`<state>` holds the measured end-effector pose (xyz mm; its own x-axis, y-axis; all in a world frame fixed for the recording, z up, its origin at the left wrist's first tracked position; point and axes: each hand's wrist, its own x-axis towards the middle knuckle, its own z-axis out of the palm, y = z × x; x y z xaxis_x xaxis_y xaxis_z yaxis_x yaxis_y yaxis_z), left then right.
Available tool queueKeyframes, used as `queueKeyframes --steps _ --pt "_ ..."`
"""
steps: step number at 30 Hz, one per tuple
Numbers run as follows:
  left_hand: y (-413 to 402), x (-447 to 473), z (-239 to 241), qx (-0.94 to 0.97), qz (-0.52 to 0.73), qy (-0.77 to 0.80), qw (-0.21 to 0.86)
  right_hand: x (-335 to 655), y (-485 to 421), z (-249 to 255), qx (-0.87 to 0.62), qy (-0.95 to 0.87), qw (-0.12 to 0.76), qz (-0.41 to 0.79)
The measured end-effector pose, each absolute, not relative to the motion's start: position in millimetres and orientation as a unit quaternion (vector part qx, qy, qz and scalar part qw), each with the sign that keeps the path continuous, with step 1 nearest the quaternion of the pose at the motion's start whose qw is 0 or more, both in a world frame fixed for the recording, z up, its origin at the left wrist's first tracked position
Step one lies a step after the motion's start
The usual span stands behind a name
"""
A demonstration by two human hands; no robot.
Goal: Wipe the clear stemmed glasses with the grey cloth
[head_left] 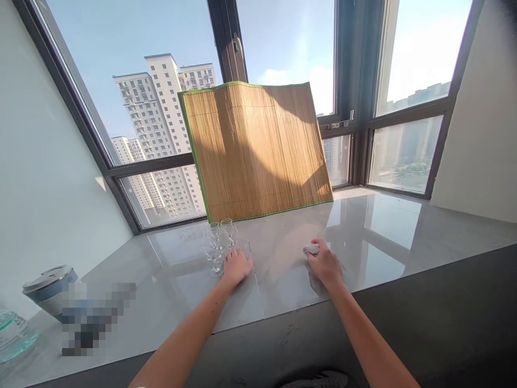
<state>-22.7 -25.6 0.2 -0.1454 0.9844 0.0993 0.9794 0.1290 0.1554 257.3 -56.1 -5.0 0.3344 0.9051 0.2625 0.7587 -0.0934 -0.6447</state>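
My left hand (238, 265) rests on the glossy grey windowsill (278, 285), palm down, its fingers stretched forward. Just beside it stand several small clear stemmed glasses (217, 267), grouped close together; whether my fingertips touch one of them I cannot tell. Farther right, my right hand (326, 265) is closed on a crumpled white cloth (311, 249) and presses it against the sill. Most of the cloth is hidden under my fingers.
A bamboo mat (258, 151) with green edging leans against the dark window frame (355, 81) behind the glasses. At the left are a lidded cup (50, 291), a clear bottle (16, 337) and a blurred-out dark object (95, 320). The sill's front edge runs nearby.
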Motion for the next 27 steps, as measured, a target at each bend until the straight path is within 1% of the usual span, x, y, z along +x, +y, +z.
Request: queueKeyframes --steps 4,6,9,11,13,16,18,22,27 --pt "-33.0 -26.9 3.2 0.641 0.104 0.76 0.031 250.2 -58.4 -7.1 -0.72 -0.622 0.301 0.065" --pt "-50.3 -28.2 5.9 0.659 0.14 0.739 0.03 244.2 -60.0 -10.8 -0.698 -0.662 0.272 0.023" --pt "-88.8 -38.3 9.1 0.703 0.272 0.656 0.035 235.6 -62.0 -16.1 -0.69 -0.682 0.236 -0.052" --pt "-111.6 -53.4 10.5 0.682 0.366 0.632 0.04 230.5 -62.9 -16.6 -0.701 -0.676 0.214 -0.071" --pt "-123.8 -73.2 12.6 0.612 0.454 0.647 0.035 225.4 -64.3 -14.2 -0.716 -0.668 0.196 -0.048" --pt "-121.4 -101.4 17.8 0.461 0.546 0.695 0.077 218.1 -66.7 -9.7 -0.731 -0.654 0.193 0.013" --pt "-112.9 -113.1 21.0 0.418 0.553 0.708 0.137 215.4 -67.3 -9.5 -0.728 -0.653 0.208 0.03" --pt "-98.3 -116.7 21.4 0.428 0.507 0.7 0.265 216.6 -65.2 -14.9 -0.709 -0.659 0.248 0.021" --pt "-89.8 -111.2 16.4 0.463 0.47 0.68 0.319 218.1 -67.6 -14.3 -0.666 -0.694 0.274 0.008"
